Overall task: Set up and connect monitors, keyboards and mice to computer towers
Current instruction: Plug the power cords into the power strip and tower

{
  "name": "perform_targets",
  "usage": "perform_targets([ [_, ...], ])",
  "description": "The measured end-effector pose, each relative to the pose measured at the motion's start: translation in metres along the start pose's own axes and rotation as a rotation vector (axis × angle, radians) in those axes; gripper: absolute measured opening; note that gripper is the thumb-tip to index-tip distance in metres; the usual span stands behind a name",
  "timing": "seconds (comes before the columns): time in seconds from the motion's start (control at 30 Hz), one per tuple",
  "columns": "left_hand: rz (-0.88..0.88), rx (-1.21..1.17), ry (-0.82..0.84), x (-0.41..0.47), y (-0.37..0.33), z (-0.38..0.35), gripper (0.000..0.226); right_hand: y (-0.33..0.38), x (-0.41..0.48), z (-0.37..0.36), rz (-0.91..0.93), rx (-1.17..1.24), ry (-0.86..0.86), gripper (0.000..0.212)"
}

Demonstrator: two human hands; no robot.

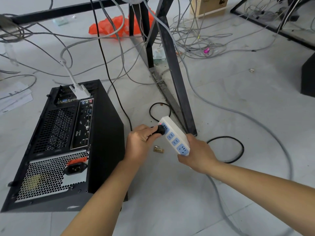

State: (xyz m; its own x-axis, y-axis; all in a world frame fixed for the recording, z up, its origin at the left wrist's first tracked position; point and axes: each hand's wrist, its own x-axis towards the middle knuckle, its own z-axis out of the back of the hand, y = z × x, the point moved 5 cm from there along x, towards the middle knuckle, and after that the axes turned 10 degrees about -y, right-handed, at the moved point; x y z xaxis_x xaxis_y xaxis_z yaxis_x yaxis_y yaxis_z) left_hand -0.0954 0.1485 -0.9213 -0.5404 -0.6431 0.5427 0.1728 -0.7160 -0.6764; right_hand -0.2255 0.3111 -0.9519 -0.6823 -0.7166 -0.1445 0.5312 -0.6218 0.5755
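We are low over a pale grey tiled floor (170, 193) strewn with loose grey cables (192, 43). Black desk legs (172, 65) rise beyond our hands, with an orange bag (109, 26) and a cardboard box (209, 5) further back.

Our right hand (199, 154) is curled round the near end of a white strip (173, 133), whose blue sockets face us. Our left hand (141, 142) is closed round a black plug (160, 129), which sits at the strip's far socket, just beside a small red light. We cannot tell how deep its pins sit. The two hands are near each other, and a small gold connector (158, 149) lies on the floor between them.

The tower (105, 133) stands just left of the left hand, its rear panel turned up toward us. A white connector (81, 92) is plugged in at its far end, well beyond the grip. Its power inlet (75, 168) lies left of our left forearm, with no lead in it. A black cable (242, 150) loops on the floor just right of the right hand.
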Motion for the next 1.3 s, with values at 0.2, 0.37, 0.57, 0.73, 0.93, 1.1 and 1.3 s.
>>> perform_targets([
  [0.2,0.117,-0.018,-0.038,-0.001,-0.003,-0.001,0.024,0.006,-0.003,0.003,0.019,-0.057,0.005,0.053],
  [0.37,0.247,-0.07,-0.056,-0.003,0.003,0.001,0.024,0.012,-0.005,0.005,0.045,-0.073,0.003,0.056],
  [0.57,0.403,-0.162,0.054,0.006,-0.002,-0.009,0.02,0.008,-0.008,0.004,0.032,0.007,0.067,0.055],
  [0.73,0.257,-0.052,0.159,0.005,-0.008,-0.015,0.016,0.002,-0.01,0.004,0.056,-0.051,0.108,0.058],
  [0.93,0.462,-0.2,0.133,0.004,0.006,-0.017,0.023,0.006,-0.015,0.004,0.017,0.032,0.088,0.056],
  [1.1,0.587,-0.25,0.017,0.004,0.001,-0.004,0.022,0.014,-0.022,0.007,0.026,0.009,0.076,0.049],
  [1.3,0.792,-0.372,0.244,0.008,0.005,-0.022,0.089,0.036,-0.038,0.001,0.07,-0.053,0.071,0.049],
])
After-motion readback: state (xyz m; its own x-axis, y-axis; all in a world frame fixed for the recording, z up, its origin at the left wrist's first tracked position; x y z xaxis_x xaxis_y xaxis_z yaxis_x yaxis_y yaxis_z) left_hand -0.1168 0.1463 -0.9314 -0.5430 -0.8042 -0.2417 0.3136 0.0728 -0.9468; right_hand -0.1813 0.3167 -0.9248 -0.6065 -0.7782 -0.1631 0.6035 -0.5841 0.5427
